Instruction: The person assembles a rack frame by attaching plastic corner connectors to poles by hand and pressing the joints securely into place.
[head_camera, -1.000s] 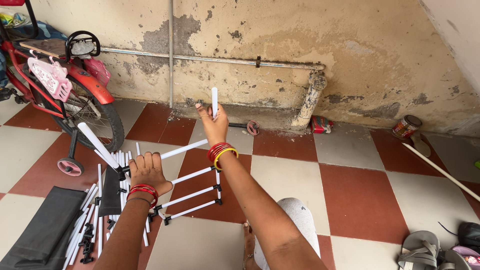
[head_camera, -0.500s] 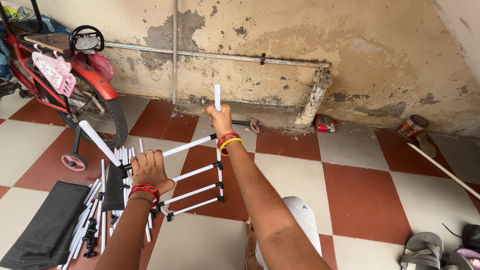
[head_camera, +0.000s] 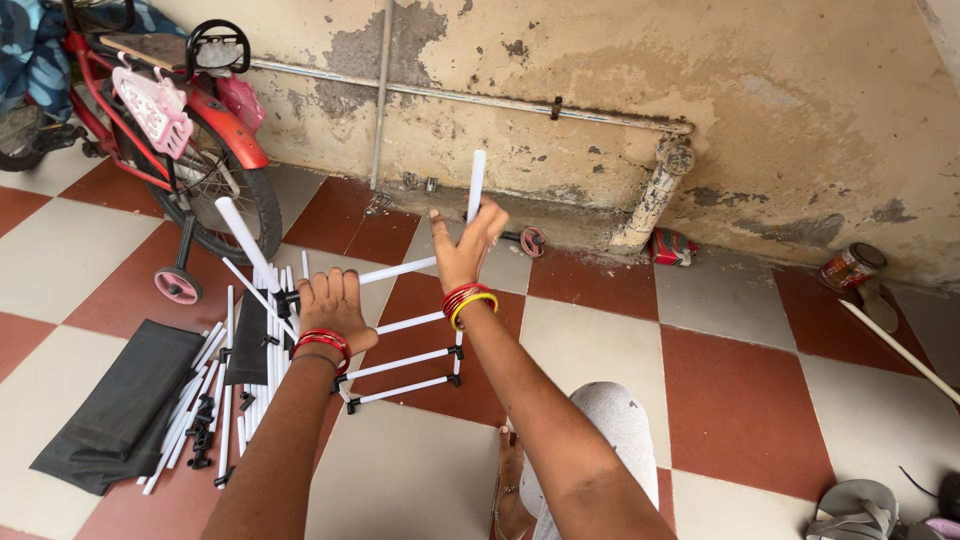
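Since the earlier frame our right hand has lifted with its white upright tube, and the view has shifted closer. That hand is closed around the tube, which sticks up above the fingers. Our left hand is closed on the other side of the white tube frame, whose rungs span between both hands. We judge it best to keep both uprights parallel so the black connectors stay seated.

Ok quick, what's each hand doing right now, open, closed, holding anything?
Left hand: closed on the left side of the white tube frame.
Right hand: closed on the frame's upright white tube.
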